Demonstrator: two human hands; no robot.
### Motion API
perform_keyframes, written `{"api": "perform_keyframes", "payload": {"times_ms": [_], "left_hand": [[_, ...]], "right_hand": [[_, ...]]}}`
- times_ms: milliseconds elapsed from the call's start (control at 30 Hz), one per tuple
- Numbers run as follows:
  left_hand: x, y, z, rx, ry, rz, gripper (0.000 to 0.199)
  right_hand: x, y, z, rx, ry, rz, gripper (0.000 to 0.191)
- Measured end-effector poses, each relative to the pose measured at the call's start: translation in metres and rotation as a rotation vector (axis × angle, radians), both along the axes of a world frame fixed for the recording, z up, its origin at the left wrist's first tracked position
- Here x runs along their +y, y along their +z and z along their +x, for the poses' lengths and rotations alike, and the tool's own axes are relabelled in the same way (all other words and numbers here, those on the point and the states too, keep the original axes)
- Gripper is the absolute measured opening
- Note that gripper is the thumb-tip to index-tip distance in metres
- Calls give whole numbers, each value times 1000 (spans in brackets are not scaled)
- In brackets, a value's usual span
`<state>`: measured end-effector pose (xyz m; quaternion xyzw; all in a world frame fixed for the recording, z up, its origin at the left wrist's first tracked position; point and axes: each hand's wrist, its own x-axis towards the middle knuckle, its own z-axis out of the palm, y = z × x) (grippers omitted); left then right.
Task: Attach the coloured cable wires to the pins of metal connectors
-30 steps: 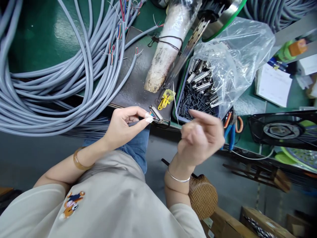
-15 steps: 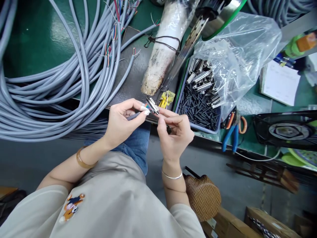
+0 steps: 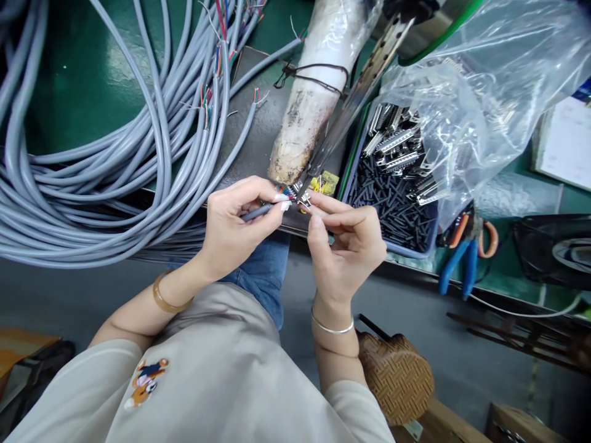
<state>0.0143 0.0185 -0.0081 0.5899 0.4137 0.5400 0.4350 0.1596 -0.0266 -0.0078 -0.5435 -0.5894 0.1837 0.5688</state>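
Note:
My left hand (image 3: 244, 227) is closed, its thumb and fingers pinching a grey cable (image 3: 257, 212) near its stripped end. Thin coloured wires fan out from that end into a metal multi-pin connector (image 3: 302, 195). My right hand (image 3: 346, 246) is closed too, with thumb and index fingertip pinched at the connector's right end. A soldering iron (image 3: 355, 98) with a perforated metal barrel slants down from the upper right. Its dark tip reaches the connector, between my two hands; the exact contact point is too small to make out. Yellow material (image 3: 325, 183) lies just behind the connector.
Many grey cables (image 3: 152, 141) with stripped ends cover the left of the bench. A stained, plastic-wrapped roll (image 3: 305, 117) is tied with dark cord. Right of it, a tray (image 3: 427, 251) holds connectors and short black tubes under a plastic bag (image 3: 489, 111). Blue-handled pliers (image 3: 462, 258) lie farther right.
My view has shifted, so the bench things sit farther right. My hands have brought the connector and cable up to the soldering iron's tip, which was apart from them before.

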Motion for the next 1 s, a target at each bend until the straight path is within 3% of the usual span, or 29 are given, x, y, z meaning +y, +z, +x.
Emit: {"api": "perform_keyframes", "payload": {"times_ms": [767, 1000], "left_hand": [[-1, 6, -1, 73, 12, -39, 7], [-2, 9, -2, 67, 0, -27, 7]], "right_hand": [[6, 5, 0, -107, -18, -9, 10], [10, 14, 1, -309, -41, 46, 8]]}}
